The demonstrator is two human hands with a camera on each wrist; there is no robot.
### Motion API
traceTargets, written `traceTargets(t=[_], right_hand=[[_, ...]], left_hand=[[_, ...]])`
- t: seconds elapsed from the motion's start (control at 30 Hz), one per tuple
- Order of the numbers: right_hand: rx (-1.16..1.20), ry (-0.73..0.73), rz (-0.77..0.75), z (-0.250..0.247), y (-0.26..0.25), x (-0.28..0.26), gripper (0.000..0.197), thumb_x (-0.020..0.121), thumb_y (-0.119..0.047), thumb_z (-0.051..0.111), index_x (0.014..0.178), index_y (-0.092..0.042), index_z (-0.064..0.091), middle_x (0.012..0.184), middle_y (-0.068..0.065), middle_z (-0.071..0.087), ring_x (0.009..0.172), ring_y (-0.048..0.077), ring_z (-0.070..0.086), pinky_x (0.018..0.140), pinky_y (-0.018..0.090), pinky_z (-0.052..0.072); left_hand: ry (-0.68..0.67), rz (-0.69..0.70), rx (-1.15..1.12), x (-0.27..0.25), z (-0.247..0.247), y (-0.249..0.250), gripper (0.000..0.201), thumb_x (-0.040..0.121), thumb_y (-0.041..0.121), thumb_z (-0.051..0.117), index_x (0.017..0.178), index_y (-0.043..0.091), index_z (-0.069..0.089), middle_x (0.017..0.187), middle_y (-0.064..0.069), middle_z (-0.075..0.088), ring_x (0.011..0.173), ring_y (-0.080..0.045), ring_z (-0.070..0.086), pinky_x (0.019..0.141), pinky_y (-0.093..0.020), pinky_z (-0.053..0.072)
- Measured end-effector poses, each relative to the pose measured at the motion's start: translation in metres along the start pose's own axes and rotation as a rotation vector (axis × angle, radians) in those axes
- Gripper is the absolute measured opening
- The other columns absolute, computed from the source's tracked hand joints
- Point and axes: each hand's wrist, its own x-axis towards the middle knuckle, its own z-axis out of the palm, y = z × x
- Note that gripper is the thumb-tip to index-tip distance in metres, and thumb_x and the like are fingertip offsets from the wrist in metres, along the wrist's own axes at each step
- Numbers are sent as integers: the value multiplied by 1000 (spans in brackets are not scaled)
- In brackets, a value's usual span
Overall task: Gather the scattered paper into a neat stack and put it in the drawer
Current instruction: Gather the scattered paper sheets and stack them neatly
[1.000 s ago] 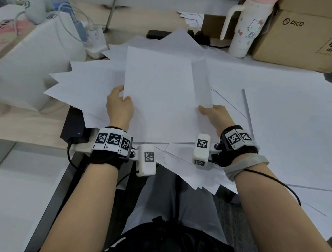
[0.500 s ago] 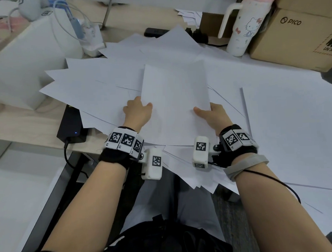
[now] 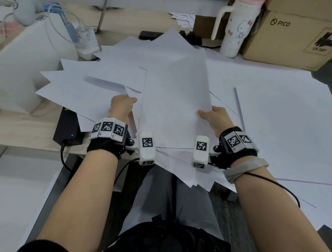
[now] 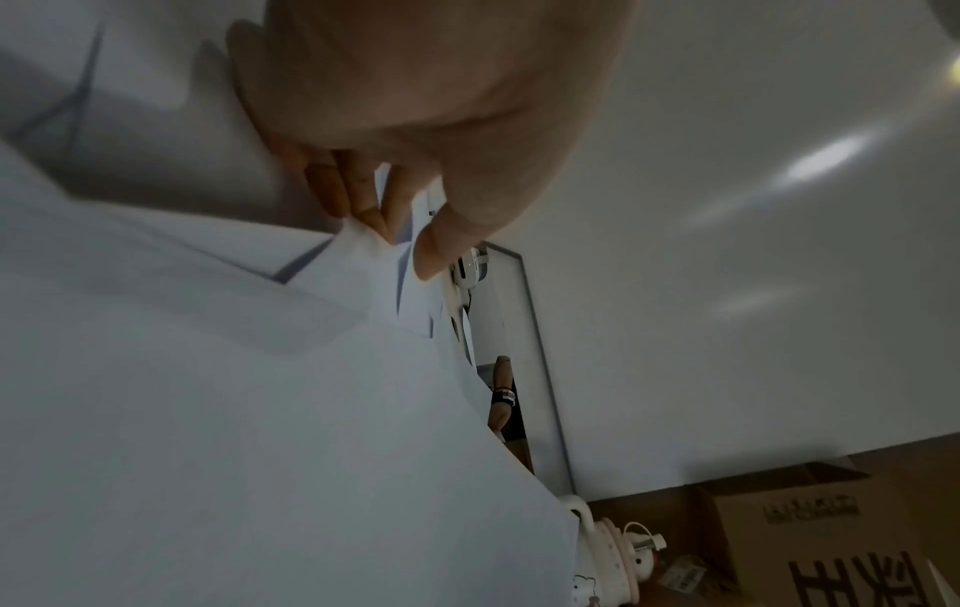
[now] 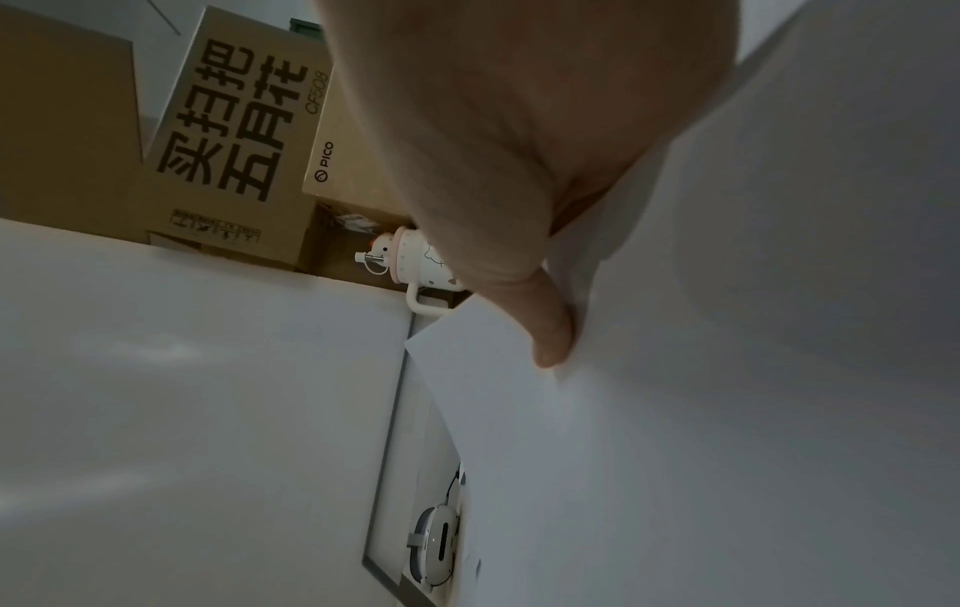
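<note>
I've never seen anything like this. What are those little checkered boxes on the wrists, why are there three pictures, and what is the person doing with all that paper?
No machine here: a person works with bare hands. The checkered cubes are marker bands and small cameras strapped to each wrist. The big picture comes from a camera on the head, looking down; the two darker ones come from the wrist cameras, looking along each hand.

The desk is strewn with loose white sheets. At the back stand a cartoon-cat tumbler and a cardboard box; a black power adapter lies at the left.

The right hand pinches the edge of the held sheets, thumb on top. The left hand grips paper on the other side; its fingers pinch a sheet's edge. No drawer is in view.
</note>
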Motion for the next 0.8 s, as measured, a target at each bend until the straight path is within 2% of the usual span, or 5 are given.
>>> traceTargets(t=[0.23, 0.5, 0.63, 0.73, 0.8], right_hand=[[0, -4, 22, -2, -1, -1, 23, 91, -10, 61, 112, -1, 63, 100, 11, 64, 86, 23, 59, 58, 20, 44], [-14, -25, 13, -2, 0, -1, 12, 90, -8, 62, 99, -2, 65, 93, 12, 64, 69, 20, 59, 60, 23, 47], [-34, -6, 12, -1, 1, 2, 18, 89, -8, 63, 103, 2, 66, 94, 13, 64, 81, 25, 59, 70, 29, 48], [-46, 8, 22, 1, 0, 4, 18, 88, -7, 64, 103, 1, 67, 95, 14, 65, 83, 25, 59, 79, 32, 47], [-46, 14, 26, 1, -1, 5, 20, 87, -6, 64, 105, 3, 66, 96, 15, 65, 84, 24, 59, 80, 32, 46]], left_hand=[[-27, 43, -103, -2, -3, 3, 23, 91, 4, 54, 71, 15, 56, 73, -3, 55, 64, -14, 51, 55, -17, 42], [-50, -65, -245, 3, -3, 7, 30, 94, 20, 55, 121, 8, 61, 119, -11, 64, 111, -29, 61, 102, -43, 46], [-14, -62, -260, 0, -1, 9, 37, 94, 18, 53, 128, 4, 54, 87, -5, 57, 88, -24, 56, 86, -32, 46], [19, -37, -250, -5, 2, 15, 7, 96, 17, 51, 95, 13, 57, 75, 3, 43, 72, -17, 48, 62, -25, 43], [38, -31, -254, -2, 0, 16, 21, 96, 14, 50, 75, 19, 48, 75, 1, 46, 75, -17, 50, 60, -20, 42]])
